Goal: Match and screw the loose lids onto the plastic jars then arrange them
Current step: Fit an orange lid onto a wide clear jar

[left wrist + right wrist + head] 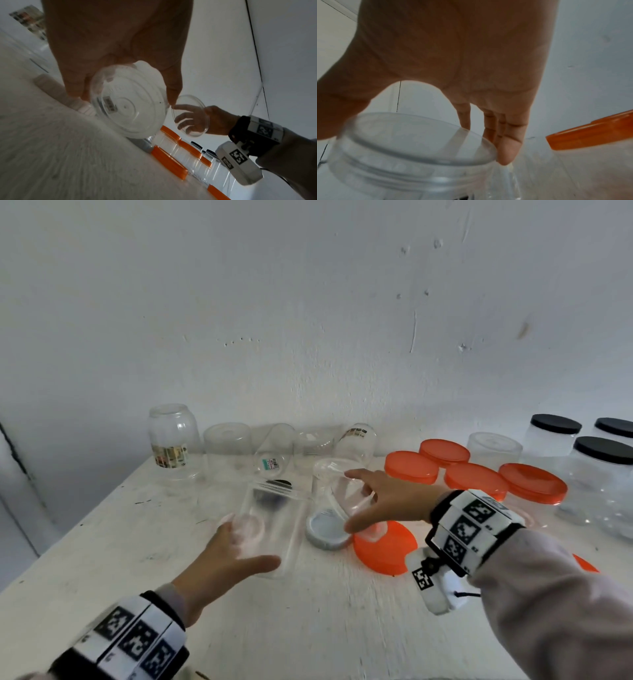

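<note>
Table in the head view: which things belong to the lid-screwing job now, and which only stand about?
In the job:
- left hand holding a clear jar
- right hand holding another clear jar
- orange lids
- grey lid

Standing about:
- black-lidded jars, already closed
- wall

Pale grey sleeves end in black wristbands carrying white blocks (each printed with black square codes).

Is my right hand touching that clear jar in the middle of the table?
Touching. The right wrist view shows the right hand with its fingers curled against the rim of the clear jar, the thumb on the opposite side.
</note>
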Motion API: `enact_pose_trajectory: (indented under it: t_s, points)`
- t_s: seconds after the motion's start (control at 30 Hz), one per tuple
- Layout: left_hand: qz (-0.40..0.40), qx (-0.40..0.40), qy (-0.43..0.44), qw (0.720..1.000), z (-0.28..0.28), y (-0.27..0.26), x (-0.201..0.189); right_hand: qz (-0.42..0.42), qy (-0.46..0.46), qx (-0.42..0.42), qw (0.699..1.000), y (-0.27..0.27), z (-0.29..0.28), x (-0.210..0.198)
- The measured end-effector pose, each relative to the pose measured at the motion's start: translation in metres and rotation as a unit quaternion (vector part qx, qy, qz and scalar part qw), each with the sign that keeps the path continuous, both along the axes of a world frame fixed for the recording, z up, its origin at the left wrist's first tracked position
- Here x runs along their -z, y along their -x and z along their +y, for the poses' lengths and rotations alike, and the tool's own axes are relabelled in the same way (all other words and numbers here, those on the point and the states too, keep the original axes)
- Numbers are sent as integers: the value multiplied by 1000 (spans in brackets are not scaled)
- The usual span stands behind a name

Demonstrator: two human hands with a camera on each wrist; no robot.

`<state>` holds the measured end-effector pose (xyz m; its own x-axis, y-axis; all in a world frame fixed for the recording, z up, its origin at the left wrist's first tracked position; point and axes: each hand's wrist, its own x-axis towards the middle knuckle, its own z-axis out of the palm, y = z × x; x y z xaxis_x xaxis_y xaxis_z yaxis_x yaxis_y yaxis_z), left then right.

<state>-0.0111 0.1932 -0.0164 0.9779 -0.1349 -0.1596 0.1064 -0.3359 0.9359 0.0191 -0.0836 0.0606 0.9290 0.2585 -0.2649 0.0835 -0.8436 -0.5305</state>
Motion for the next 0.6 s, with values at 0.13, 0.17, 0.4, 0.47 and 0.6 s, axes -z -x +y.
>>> enact_pose_trajectory:
  t_s: [0.13,0.17,0.4,0.47,0.6]
  points:
    - [-11,33,-46,998,-7,-8,7,-44,-18,10,999,0,3,-6]
    - [-9,42,-56,998,-9,-10,9,-54,-22,11,998,1,4,-6]
    - [-12,71,-97,993,-19,-19,13,-73,4,-7,997,-1,21,-14]
    - [-16,80,-103,991,-21,-18,13,-61,25,-20,998,-1,27,-16]
    - [-32,92,-66,993,-22,-17,11,-44,84,-56,994,-5,44,-21]
